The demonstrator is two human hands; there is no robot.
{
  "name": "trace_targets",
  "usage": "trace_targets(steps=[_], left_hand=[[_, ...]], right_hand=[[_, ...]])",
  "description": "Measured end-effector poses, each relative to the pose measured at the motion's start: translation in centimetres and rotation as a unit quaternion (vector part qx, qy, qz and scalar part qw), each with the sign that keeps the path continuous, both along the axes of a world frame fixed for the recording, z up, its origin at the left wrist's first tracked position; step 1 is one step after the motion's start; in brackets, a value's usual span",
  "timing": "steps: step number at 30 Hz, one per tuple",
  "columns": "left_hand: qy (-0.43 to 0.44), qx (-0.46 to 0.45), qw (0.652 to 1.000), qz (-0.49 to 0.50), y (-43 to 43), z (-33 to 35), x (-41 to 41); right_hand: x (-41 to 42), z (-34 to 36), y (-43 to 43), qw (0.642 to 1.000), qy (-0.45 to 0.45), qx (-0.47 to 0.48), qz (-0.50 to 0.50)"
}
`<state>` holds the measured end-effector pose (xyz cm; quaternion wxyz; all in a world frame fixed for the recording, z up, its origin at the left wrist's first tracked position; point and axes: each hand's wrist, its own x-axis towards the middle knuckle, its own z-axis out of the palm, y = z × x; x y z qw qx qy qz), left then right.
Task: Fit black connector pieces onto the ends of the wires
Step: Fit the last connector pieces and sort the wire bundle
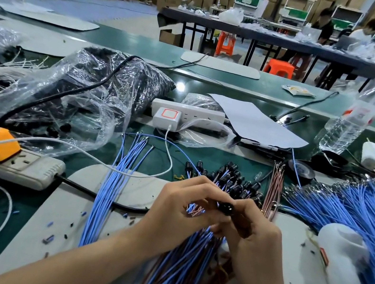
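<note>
The right hand (255,231) holds the black connector (227,207) in a pinching grip just beside the wire ends (194,209) pinched by the left hand (182,206); a skewed push could bend a tip or drop the piece.

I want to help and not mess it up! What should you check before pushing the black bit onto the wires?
1. black connector piece pinched in the right hand: ok.
2. wire ends held by the left hand: ok.
3. Wire ends lined up with the piece's holes: cannot tell, the fingers hide it.
4. Piece facing the right way: cannot tell, too small.
5. spare connectors piled just beyond the hands: ok.
6. wire bundle lying on the table under the hands: ok.
</note>
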<state>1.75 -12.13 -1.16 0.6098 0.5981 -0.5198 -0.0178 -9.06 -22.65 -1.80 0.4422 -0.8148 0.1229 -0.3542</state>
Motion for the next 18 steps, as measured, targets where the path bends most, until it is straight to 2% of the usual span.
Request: trace_targets(steps=[5, 10, 18], left_hand=[[-0.004, 0.003, 1.000, -0.004, 0.01, 0.03, -0.07], [-0.012, 0.005, 1.000, -0.009, 0.07, 0.13, -0.14], [-0.020, 0.004, 1.000, -0.006, 0.06, -0.06, -0.07]], right_hand=[[0.08, -0.15, -0.07, 1.000, -0.006, -0.027, -0.009], [-0.02, -0.40, -0.31, 0.989, -0.003, -0.143, -0.046], [-0.07, -0.52, -0.32, 0.988, -0.006, -0.149, -0.046]])
